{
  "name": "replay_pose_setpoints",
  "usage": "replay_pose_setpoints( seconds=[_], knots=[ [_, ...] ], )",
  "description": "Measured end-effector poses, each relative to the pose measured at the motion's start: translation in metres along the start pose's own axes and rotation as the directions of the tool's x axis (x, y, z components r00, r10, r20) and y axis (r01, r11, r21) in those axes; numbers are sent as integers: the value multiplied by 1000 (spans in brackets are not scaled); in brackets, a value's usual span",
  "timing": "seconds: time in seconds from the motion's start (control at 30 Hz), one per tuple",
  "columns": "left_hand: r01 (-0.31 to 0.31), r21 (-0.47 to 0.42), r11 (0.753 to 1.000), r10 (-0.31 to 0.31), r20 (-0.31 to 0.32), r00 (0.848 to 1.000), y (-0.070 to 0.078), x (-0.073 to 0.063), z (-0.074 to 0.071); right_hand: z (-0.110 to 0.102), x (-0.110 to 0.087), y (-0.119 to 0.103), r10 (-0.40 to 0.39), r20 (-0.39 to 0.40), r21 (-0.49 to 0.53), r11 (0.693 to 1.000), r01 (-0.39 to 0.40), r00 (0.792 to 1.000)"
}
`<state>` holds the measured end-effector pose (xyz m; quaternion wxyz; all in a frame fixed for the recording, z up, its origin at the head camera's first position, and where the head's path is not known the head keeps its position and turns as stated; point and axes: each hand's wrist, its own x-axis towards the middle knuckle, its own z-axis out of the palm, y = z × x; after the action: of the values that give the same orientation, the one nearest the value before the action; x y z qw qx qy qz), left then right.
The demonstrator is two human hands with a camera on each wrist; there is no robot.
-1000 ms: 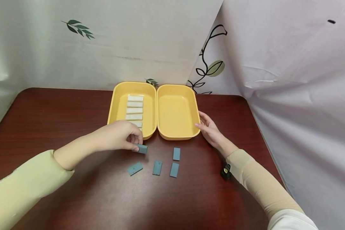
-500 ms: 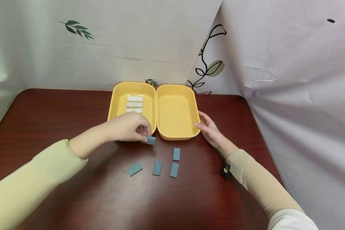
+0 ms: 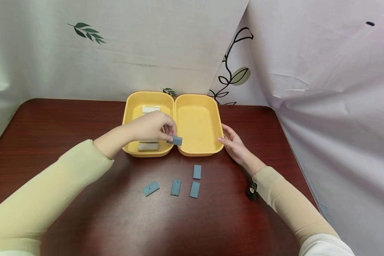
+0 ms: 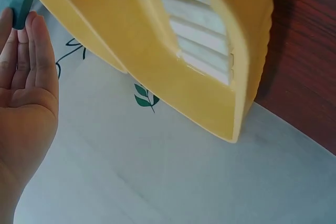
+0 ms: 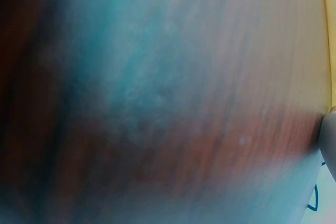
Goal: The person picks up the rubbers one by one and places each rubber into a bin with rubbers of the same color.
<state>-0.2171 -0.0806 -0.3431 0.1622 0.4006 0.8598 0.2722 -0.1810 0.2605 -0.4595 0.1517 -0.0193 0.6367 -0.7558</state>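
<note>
In the head view my left hand (image 3: pixel 152 126) pinches a blue-grey rectangular tile (image 3: pixel 176 141) between thumb and fingers, over the near ends of the two yellow trays. The left wrist view shows this tile (image 4: pixel 20 7) at the fingertips. White tiles (image 3: pixel 151 110) lie in a column in the left yellow tray (image 3: pixel 135 115), partly hidden by the hand. My right hand (image 3: pixel 237 147) grips the right wall of the right yellow tray (image 3: pixel 196 122), thumb at the rim and fingers along the outside. No tiles show in that tray.
Several blue-grey tiles lie flat on the dark red table in front of the trays, among them a slanted tile (image 3: pixel 151 188) and a tile (image 3: pixel 197 171) nearest the right tray. A small black object (image 3: pixel 251 192) sits by the right sleeve. A patterned curtain (image 3: pixel 131 53) hangs behind.
My left hand has carried the blue-grey tile away from the table's front, up and to the right, to the right tray's near left corner. My right hand has stayed at the tray.
</note>
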Motion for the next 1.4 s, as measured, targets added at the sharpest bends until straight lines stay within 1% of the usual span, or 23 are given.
replay_pose_setpoints(
  seconds=[0.17,0.43,0.67,0.9,1.03,1.2,1.4],
  knots=[
    [6,-23,1000,-7,-14,1000,-3,16,-5,-2,0,2,-3,-7,2,1000,3,1000],
    [23,-21,1000,-24,-32,999,-7,40,-10,-3,0,3,0,-9,0,1000,0,1000],
    [35,-13,999,-36,-73,997,-15,62,-10,-3,-1,2,6,-6,-15,1000,-6,1000],
    [89,-39,995,-92,-68,993,-17,81,-12,-3,1,3,5,-7,-7,1000,-5,1000],
    [105,-45,993,-108,-77,991,-18,89,-12,-2,1,2,-3,-3,2,1000,3,1000],
    [104,-60,993,-111,-120,987,-22,100,-8,-1,0,1,1,-1,1,1000,-1,1000],
    [108,-96,989,-125,-186,975,-29,111,1,-1,1,2,3,1,7,1000,-3,1000]
  ],
)
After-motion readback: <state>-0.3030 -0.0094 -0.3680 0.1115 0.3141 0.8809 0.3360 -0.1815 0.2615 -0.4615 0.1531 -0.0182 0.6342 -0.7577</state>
